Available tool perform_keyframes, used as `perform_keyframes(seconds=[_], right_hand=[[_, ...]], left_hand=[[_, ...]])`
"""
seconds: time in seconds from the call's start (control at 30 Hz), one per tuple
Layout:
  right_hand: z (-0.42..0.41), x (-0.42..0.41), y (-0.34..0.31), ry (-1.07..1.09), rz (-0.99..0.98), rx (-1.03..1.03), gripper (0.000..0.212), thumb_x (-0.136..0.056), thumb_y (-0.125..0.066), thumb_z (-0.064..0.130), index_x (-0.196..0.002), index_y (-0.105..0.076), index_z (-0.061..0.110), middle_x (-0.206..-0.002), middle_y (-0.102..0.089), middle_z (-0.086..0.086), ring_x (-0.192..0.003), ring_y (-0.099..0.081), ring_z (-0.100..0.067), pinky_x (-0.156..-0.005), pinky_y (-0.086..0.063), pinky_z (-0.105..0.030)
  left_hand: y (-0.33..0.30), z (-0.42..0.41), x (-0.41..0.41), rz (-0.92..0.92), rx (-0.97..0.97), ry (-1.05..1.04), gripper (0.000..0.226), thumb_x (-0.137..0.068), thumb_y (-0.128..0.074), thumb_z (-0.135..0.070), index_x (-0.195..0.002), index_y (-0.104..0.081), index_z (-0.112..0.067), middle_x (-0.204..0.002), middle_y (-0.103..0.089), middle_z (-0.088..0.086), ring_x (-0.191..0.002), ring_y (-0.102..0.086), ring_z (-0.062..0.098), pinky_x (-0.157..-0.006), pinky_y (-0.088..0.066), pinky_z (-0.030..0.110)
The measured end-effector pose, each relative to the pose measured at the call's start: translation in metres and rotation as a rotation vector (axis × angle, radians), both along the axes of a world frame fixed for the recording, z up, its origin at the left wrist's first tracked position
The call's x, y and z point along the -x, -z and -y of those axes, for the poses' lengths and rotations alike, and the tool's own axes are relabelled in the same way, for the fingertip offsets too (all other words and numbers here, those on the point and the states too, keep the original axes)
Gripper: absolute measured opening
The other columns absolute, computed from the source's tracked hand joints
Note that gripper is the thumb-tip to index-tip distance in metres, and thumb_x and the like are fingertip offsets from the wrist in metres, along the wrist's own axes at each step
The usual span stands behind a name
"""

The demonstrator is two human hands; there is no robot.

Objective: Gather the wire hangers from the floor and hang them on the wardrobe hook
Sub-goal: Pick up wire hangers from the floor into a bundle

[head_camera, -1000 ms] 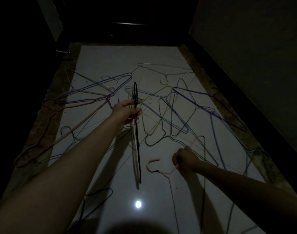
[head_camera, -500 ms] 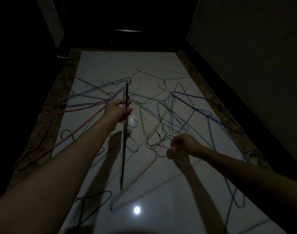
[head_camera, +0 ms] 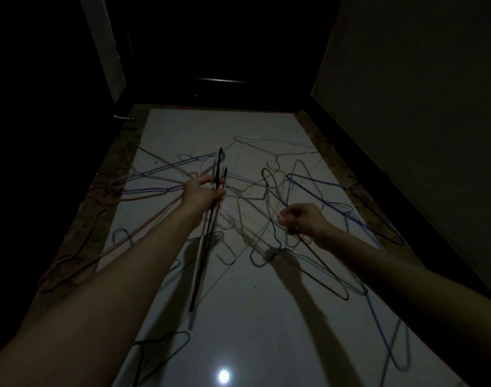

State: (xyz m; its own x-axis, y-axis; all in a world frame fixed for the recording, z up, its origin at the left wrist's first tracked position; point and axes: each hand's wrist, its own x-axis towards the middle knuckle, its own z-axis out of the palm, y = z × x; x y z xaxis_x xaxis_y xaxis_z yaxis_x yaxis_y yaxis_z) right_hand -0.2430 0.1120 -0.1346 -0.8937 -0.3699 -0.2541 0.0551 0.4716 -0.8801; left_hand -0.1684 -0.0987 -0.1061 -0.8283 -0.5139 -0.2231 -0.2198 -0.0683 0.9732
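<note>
Lifting a pink hanger [head_camera: 312, 248] clear of the floor, pinched in my right hand [head_camera: 304, 219]; left hand [head_camera: 202, 192] grips the gathered bundle [head_camera: 208, 233], so next it joins them

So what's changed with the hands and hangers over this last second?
The right hand has lifted the pink hanger it pinched off the floor, carrying it up and towards the left hand. The left hand keeps gripping its bundle of hangers, tilted slightly. The scattered hangers stay put.
</note>
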Motion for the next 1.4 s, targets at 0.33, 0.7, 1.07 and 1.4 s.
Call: perform_keyframes(seconds=[0.33,0.7,1.07,1.4], right_hand=[[0.038,-0.009,-0.023,0.097,0.046,0.237,0.01,-0.083,-0.065,0.001,-0.091,-0.059,0.0,-0.08,-0.057,-0.004,-0.068,-0.055,-0.013,-0.052,-0.051,-0.015],[0.046,-0.015,-0.012,-0.067,0.059,0.161,0.005,-0.083,-0.065,0.004,-0.088,-0.064,0.003,-0.077,-0.063,-0.003,-0.067,-0.059,-0.013,-0.06,-0.053,-0.019],[-0.009,0.011,0.059,-0.035,0.034,-0.144,0.019,-0.083,-0.063,-0.003,-0.101,-0.064,-0.007,-0.08,-0.061,-0.005,-0.072,-0.057,-0.017,-0.059,-0.047,-0.017],[-0.032,0.022,0.122,-0.155,-0.065,-0.497,0.043,-0.078,-0.072,0.005,-0.119,-0.06,0.006,-0.123,-0.061,-0.011,-0.114,-0.057,-0.022,-0.094,-0.047,-0.029]], left_hand=[[-0.005,-0.024,0.012,0.02,-0.211,0.084,0.029,-0.086,-0.058,0.006,-0.108,-0.061,-0.013,-0.083,-0.064,0.009,-0.07,-0.061,0.015,-0.062,-0.047,0.025],[0.005,-0.042,0.019,-0.035,-0.305,0.034,0.038,-0.086,-0.054,0.008,-0.12,-0.057,-0.01,-0.095,-0.064,0.011,-0.079,-0.061,0.018,-0.067,-0.051,0.027],[0.021,-0.034,0.029,-0.035,-0.22,0.018,0.02,-0.087,-0.055,0.008,-0.097,-0.056,-0.01,-0.082,-0.058,0.005,-0.07,-0.059,0.017,-0.065,-0.052,0.027],[0.038,-0.038,0.037,-0.032,-0.124,0.06,0.024,-0.088,-0.055,0.008,-0.105,-0.055,-0.009,-0.081,-0.058,0.002,-0.067,-0.057,0.012,-0.062,-0.05,0.021]])
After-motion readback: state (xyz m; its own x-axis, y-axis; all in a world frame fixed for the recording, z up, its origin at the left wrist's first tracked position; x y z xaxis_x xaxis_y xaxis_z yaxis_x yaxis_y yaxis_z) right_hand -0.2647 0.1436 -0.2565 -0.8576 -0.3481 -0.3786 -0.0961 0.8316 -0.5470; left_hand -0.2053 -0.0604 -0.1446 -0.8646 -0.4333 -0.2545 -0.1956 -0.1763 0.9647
